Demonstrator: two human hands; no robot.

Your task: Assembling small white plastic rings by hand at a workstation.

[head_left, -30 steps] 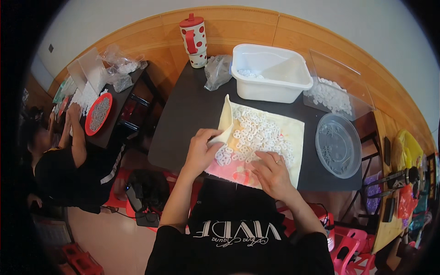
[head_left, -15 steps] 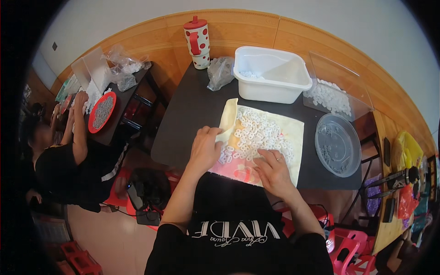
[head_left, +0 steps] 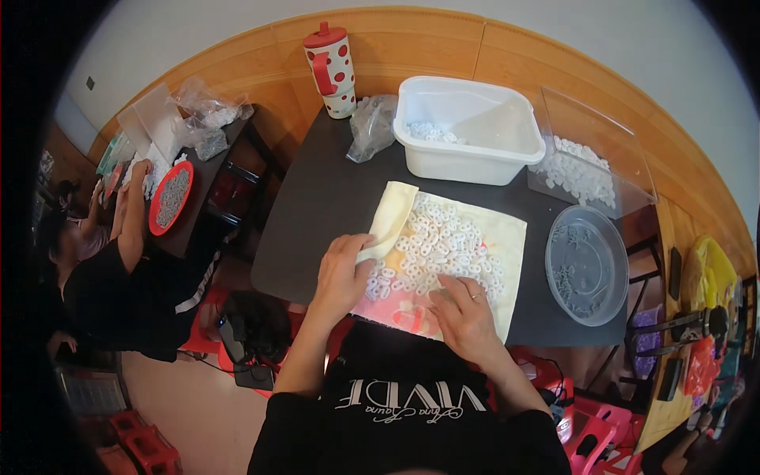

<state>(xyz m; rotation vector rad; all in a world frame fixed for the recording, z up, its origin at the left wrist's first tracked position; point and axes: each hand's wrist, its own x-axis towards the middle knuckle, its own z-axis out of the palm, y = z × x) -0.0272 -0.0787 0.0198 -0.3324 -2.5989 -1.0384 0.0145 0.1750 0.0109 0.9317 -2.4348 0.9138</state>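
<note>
A cream cloth (head_left: 511, 241) with a pink and yellow print lies on the dark table, its left edge folded over. Many small white oval ring-shaped pieces (head_left: 451, 237) are spread across it in a loose layer. At the folded left edge, my left hand (head_left: 342, 275) grips the cloth between thumb and fingers. My right hand (head_left: 467, 317) rests over the near side of the pieces, fingers stretched out and fingertips touching some of them. Beyond the cloth stands a white plastic tub (head_left: 467, 164) with some white pieces inside.
Right of the cloth is a round clear tray (head_left: 587, 269) with small bits; behind it, a clear box (head_left: 633, 178) holds white pieces. A plastic bag (head_left: 372, 131) and a dotted tumbler (head_left: 336, 75) stand at the back left. Another person works at a table with a red tray (head_left: 185, 170).
The view has shifted slightly, so the table items sit a little differently in it. My left hand stays at the folded edge; my right hand is still over the pieces.
</note>
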